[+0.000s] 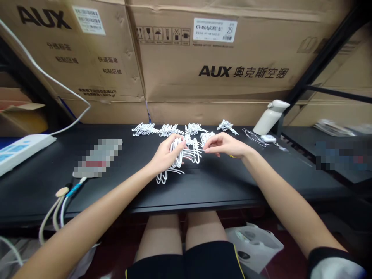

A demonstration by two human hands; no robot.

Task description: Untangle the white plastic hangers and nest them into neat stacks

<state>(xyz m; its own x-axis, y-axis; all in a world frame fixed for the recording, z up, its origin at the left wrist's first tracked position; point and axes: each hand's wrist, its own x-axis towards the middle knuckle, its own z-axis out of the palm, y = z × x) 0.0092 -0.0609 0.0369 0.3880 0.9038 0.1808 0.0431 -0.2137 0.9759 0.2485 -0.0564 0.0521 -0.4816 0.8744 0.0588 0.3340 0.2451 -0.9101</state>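
Observation:
My left hand (166,157) is closed around a bunch of white hooks (180,152), thin bent rods with curved ends, held just above the black table. On the right, my right hand (228,145) pinches the end of one thin white hook (201,150) that reaches toward the bunch. A few more hooks (162,177) show beneath my left hand; whether they are held or lie on the table I cannot tell. Behind my hands, white hooks lie in several small piles, among them a left pile (144,129), a middle pile (194,128) and a right pile (226,125).
Large cardboard boxes (174,85) stand along the table's back. A white bottle (269,116), glasses (254,136) and a small white case (268,138) are at the right. On the left are a blurred phone-like device (100,155) with a cable and a power strip (26,149).

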